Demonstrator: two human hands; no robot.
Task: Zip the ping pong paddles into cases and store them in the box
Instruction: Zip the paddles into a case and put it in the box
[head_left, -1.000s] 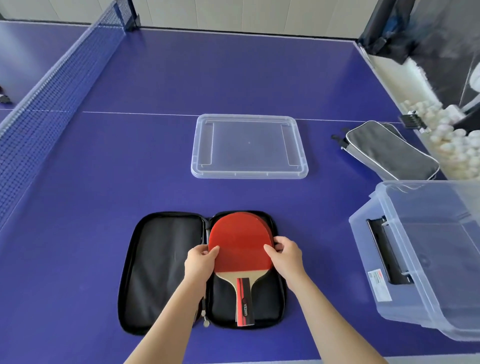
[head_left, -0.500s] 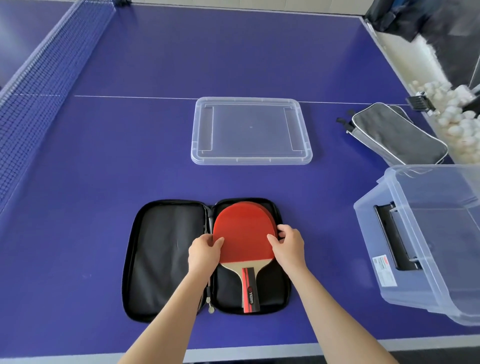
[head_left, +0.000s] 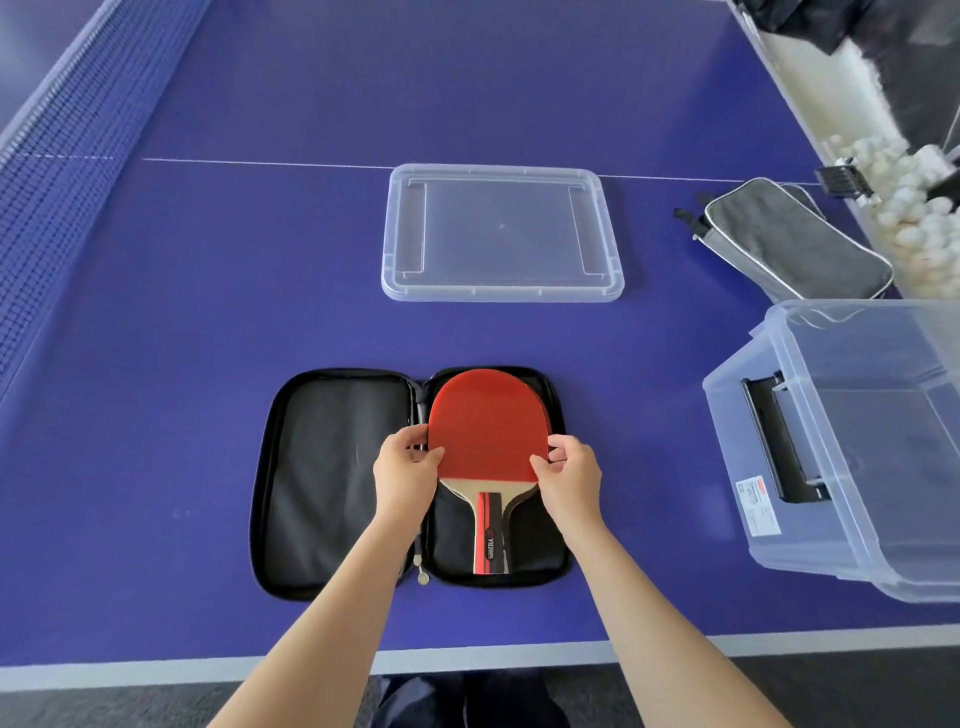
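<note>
A black paddle case (head_left: 332, 478) lies unzipped and spread flat on the blue table near me. In its right half rests a red ping pong paddle (head_left: 485, 421), handle pointing toward me. My left hand (head_left: 408, 475) pinches the blade's left edge and my right hand (head_left: 569, 478) pinches its right edge. A second paddle's dark edge shows just under the red one. A grey zipped case (head_left: 795, 244) lies at the far right. The clear storage box (head_left: 852, 441) stands at the right, tipped on its side.
The box's clear lid (head_left: 501, 234) lies flat in the table's middle. The net (head_left: 57, 135) runs along the left. A bin of white balls (head_left: 914, 208) sits past the table's right edge. The table's near edge (head_left: 467, 657) is just below my forearms.
The camera has tilted down and closer. Both hands stay on the paddle's edges, fingers shifted slightly; the paddle sits a little deeper in the case's right half.
</note>
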